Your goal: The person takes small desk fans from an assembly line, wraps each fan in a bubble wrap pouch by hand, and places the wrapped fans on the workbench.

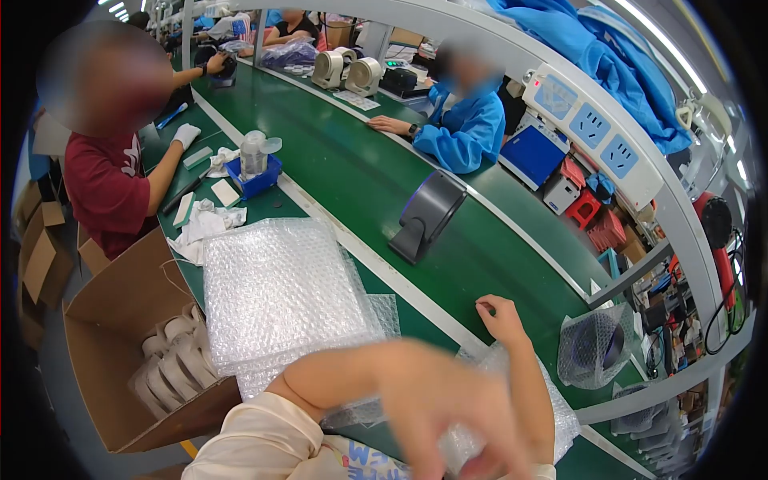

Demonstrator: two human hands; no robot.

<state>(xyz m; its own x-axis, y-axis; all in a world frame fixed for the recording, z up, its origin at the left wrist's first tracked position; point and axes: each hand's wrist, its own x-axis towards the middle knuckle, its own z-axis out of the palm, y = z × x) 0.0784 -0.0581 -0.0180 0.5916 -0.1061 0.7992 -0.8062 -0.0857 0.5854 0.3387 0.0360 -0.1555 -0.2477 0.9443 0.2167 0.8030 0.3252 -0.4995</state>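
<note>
My left hand crosses low in front of me, smeared by motion, with its fingers pointing down. Crumpled clear bubble wrap shows just beneath it; whether the fingers grip it I cannot tell. My right hand is over the green conveyor belt, its fingers curled together and nothing visible in them. More bubble wrap lies by my right forearm. Left of my hands is a stack of bubble wrap bags. A dark grey round device on a stand sits on the belt ahead.
A cardboard box with white curved parts stands at left. A bubble-wrapped round device is at right, below a metal frame with a power strip. Co-workers in red and blue are along the belt, near a blue tray.
</note>
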